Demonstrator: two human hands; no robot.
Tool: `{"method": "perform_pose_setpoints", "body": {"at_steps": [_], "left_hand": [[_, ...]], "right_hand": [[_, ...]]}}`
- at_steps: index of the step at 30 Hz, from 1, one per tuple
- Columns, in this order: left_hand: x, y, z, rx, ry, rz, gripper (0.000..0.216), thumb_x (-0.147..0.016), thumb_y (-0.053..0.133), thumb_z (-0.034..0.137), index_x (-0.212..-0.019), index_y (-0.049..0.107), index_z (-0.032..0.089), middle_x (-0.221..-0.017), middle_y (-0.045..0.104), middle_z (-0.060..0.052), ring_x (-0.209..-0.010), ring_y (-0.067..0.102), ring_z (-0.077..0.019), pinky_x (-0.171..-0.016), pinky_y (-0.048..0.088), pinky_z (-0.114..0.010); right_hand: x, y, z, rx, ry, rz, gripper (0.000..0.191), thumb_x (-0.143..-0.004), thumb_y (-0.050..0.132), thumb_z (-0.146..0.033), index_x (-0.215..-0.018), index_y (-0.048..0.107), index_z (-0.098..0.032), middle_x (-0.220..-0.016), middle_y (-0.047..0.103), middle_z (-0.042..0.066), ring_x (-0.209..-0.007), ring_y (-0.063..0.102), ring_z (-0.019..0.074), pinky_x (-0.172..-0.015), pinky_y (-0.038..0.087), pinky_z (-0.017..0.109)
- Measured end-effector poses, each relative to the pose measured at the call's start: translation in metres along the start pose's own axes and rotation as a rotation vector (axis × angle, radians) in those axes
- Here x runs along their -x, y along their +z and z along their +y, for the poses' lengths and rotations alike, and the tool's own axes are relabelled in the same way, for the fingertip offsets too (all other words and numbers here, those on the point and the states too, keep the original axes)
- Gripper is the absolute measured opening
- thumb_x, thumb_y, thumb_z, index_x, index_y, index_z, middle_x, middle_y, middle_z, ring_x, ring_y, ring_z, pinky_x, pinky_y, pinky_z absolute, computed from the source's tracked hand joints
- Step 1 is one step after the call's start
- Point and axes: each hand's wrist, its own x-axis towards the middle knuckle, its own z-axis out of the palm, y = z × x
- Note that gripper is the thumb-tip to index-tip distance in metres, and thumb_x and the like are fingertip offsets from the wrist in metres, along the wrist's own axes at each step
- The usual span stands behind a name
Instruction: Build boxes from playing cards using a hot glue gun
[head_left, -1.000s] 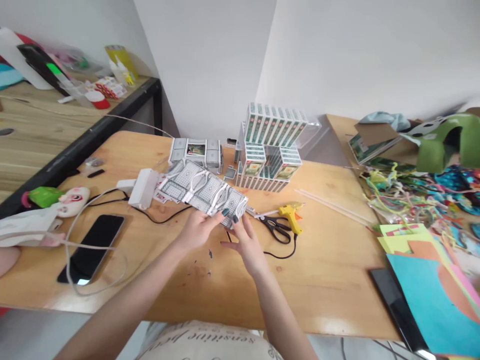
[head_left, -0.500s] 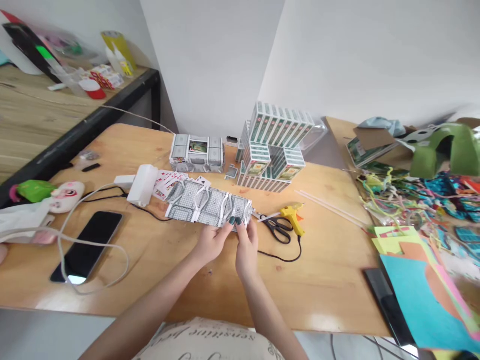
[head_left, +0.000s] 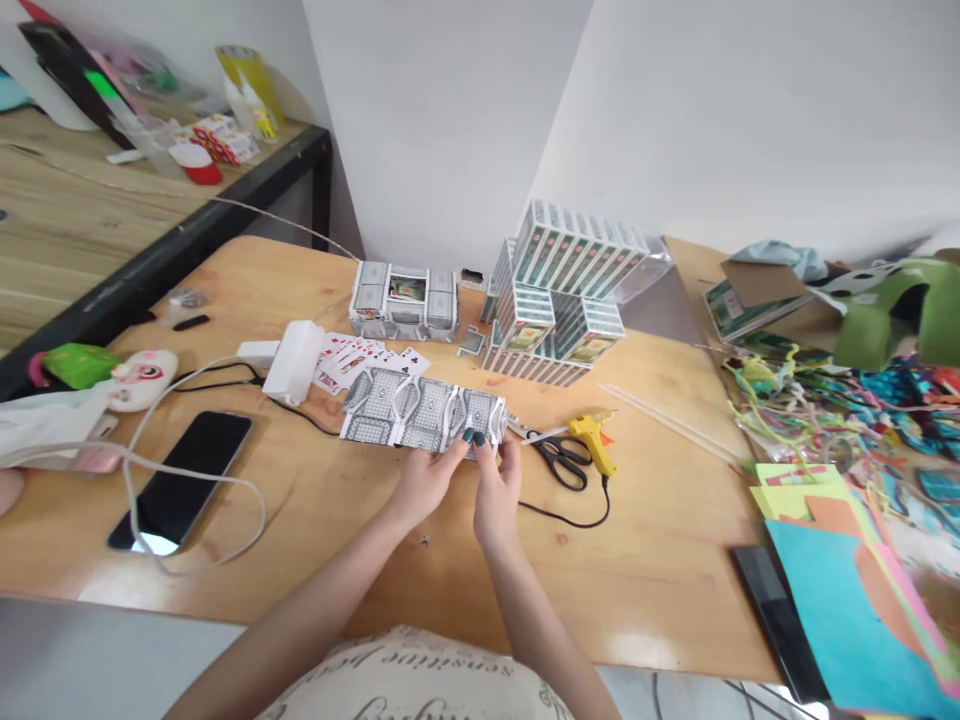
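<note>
A long panel of joined playing cards (head_left: 420, 412), grey backs up with white strips across it, is held over the middle of the wooden table (head_left: 315, 540). My left hand (head_left: 427, 478) pinches its near right edge, thumb on top. My right hand (head_left: 499, 488) grips the same right end beside it, fingers closed on the edge. Loose face-up cards (head_left: 352, 358) lie just behind the panel.
Scissors (head_left: 559, 458) and a yellow glue gun (head_left: 592, 440) with its cord lie right of my hands. A stack of card boxes (head_left: 559, 295) and a card block (head_left: 405, 298) stand behind. A phone (head_left: 184, 478), cable and white adapter (head_left: 291, 360) lie left. Coloured paper (head_left: 847, 580) covers the right.
The card panel came down from a tilted, raised position to nearly flat and level. My right hand, open a second ago, closed on the panel's right end beside the left.
</note>
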Motion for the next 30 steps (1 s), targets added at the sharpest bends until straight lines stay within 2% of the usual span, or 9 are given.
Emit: {"method": "perform_pose_setpoints", "body": {"at_steps": [4, 7, 15, 19, 24, 30], "left_hand": [[0.001, 0.001, -0.008, -0.007, 0.017, 0.045, 0.031, -0.081, 0.056, 0.042, -0.070, 0.065, 0.015, -0.072, 0.067, -0.005, -0.082, 0.062, -0.0211, -0.073, 0.047, -0.028], [0.003, 0.004, -0.012, 0.030, 0.022, 0.080, 0.032, -0.080, 0.056, 0.042, -0.064, 0.063, 0.015, -0.066, 0.064, -0.003, -0.079, 0.061, -0.0196, -0.071, 0.046, -0.027], [0.004, 0.010, -0.014, 0.188, 0.008, 0.113, 0.026, -0.076, 0.062, 0.039, -0.070, 0.066, 0.014, -0.072, 0.067, -0.004, -0.079, 0.061, -0.0191, -0.074, 0.046, -0.028], [0.004, 0.010, -0.013, 0.205, 0.017, 0.115, 0.024, -0.076, 0.062, 0.037, -0.072, 0.067, 0.014, -0.075, 0.068, -0.004, -0.081, 0.061, -0.0188, -0.076, 0.046, -0.028], [0.005, 0.011, -0.012, 0.217, 0.000, 0.123, 0.025, -0.075, 0.063, 0.038, -0.066, 0.065, 0.014, -0.072, 0.067, -0.003, -0.078, 0.061, -0.0184, -0.073, 0.047, -0.027], [0.004, 0.010, -0.012, 0.206, 0.012, 0.115, 0.026, -0.075, 0.062, 0.039, -0.072, 0.068, 0.013, -0.077, 0.069, -0.006, -0.084, 0.062, -0.0213, -0.078, 0.047, -0.031]], "right_hand": [[-0.001, 0.000, 0.003, 0.023, -0.008, 0.028, 0.037, -0.073, 0.063, -0.040, -0.101, 0.056, -0.017, -0.103, 0.059, 0.007, -0.099, 0.054, 0.0207, -0.088, 0.043, 0.036], [0.000, -0.001, 0.002, -0.003, 0.009, 0.017, 0.037, -0.072, 0.064, -0.039, -0.100, 0.055, -0.017, -0.102, 0.060, 0.007, -0.095, 0.056, 0.0196, -0.087, 0.044, 0.035], [0.001, -0.003, 0.000, -0.005, 0.029, 0.001, 0.033, -0.073, 0.065, -0.037, -0.098, 0.056, -0.018, -0.098, 0.060, 0.005, -0.089, 0.057, 0.0175, -0.083, 0.044, 0.033], [0.001, -0.002, 0.001, -0.051, 0.045, 0.002, 0.031, -0.073, 0.065, -0.036, -0.097, 0.055, -0.018, -0.097, 0.060, 0.005, -0.087, 0.057, 0.0168, -0.082, 0.045, 0.032], [0.001, -0.002, 0.003, -0.110, 0.063, 0.009, 0.031, -0.072, 0.067, -0.034, -0.096, 0.055, -0.019, -0.097, 0.060, 0.004, -0.089, 0.057, 0.0167, -0.082, 0.044, 0.032], [0.001, -0.002, 0.002, -0.140, 0.089, 0.004, 0.033, -0.070, 0.068, -0.034, -0.097, 0.055, -0.019, -0.099, 0.061, 0.005, -0.091, 0.057, 0.0179, -0.084, 0.044, 0.034]]}}
